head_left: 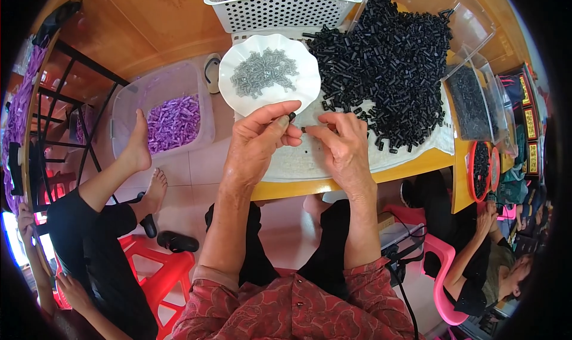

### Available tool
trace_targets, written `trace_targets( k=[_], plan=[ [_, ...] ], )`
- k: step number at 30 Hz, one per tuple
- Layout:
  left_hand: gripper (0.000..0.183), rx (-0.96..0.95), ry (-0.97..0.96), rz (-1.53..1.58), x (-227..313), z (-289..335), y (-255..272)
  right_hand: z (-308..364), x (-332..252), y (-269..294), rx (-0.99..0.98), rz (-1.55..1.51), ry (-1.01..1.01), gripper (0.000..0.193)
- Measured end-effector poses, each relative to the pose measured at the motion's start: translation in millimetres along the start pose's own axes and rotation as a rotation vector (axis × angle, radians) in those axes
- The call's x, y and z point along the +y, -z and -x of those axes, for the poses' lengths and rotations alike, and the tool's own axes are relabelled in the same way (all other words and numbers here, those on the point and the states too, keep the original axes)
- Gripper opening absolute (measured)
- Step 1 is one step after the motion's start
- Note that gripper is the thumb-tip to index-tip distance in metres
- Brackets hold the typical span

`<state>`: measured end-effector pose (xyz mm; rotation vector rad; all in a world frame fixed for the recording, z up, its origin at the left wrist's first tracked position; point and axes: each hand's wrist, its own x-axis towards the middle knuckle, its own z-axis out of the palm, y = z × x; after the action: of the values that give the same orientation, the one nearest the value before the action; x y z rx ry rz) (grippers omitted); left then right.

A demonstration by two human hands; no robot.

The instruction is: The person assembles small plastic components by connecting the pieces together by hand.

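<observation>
My left hand (256, 139) is closed, pinching a small black cylindrical piece (291, 117) between thumb and fingers. Close to its right, my right hand (342, 142) has thumb and forefinger pressed together on a tiny dark part (303, 130), too small to name. Both hands are over the pale cloth (292, 168) at the table's front. Just beyond them stands a white scalloped plate (229, 94) with a heap of small grey, spring-like pieces (265, 71). To the right of the plate spreads a large pile of short black cylinders (393, 60).
A white perforated basket (280, 15) of black pieces stands at the back. Clear plastic boxes (476, 96) and a red-rimmed tray (480, 172) sit right. A floor bin (124, 117) holds purple pieces. People sit at both sides, near a red stool (158, 274) and pink chair (442, 280).
</observation>
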<state>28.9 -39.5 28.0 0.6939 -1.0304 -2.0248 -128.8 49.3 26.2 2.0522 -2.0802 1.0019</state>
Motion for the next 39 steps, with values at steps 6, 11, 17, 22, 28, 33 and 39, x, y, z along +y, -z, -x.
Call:
trace_targets(
  k=[6, 11, 17, 22, 28, 33, 39],
  plan=[
    [0.025, -0.054, 0.063, 0.101, 1.7, 1.4, -0.9, 0.9, -0.5, 0.8, -0.05, 0.061, -0.025, 0.026],
    [0.028, -0.187, 0.105, 0.333, -7.4, -1.4, 3.7, 1.2, -0.2, -0.4, -0.061, 0.067, -0.048, 0.023],
    [0.027, -0.232, 0.142, 0.437, -13.4, -3.0, -1.5, 3.8, 4.6, 1.0, -0.06, 0.05, -0.049, 0.017],
    [0.025, -0.237, 0.143, 0.462, -14.9, -3.4, 3.1, 1.9, 2.3, 0.2, -0.048, 0.008, -0.046, 0.019],
    [0.022, -0.203, 0.126, 0.428, -18.0, -4.8, -0.5, 4.9, 10.3, 3.0, 0.061, -0.229, -0.115, 0.015],
    [0.022, -0.183, 0.112, 0.429, -22.3, -5.1, -1.3, 1.4, 2.0, 7.9, 0.098, -0.4, -0.18, 0.012],
    [0.025, -0.13, 0.126, 0.453, -25.2, -3.7, -9.0, 1.0, 1.3, 10.8, 0.135, -0.504, -0.163, 0.011]
  ],
)
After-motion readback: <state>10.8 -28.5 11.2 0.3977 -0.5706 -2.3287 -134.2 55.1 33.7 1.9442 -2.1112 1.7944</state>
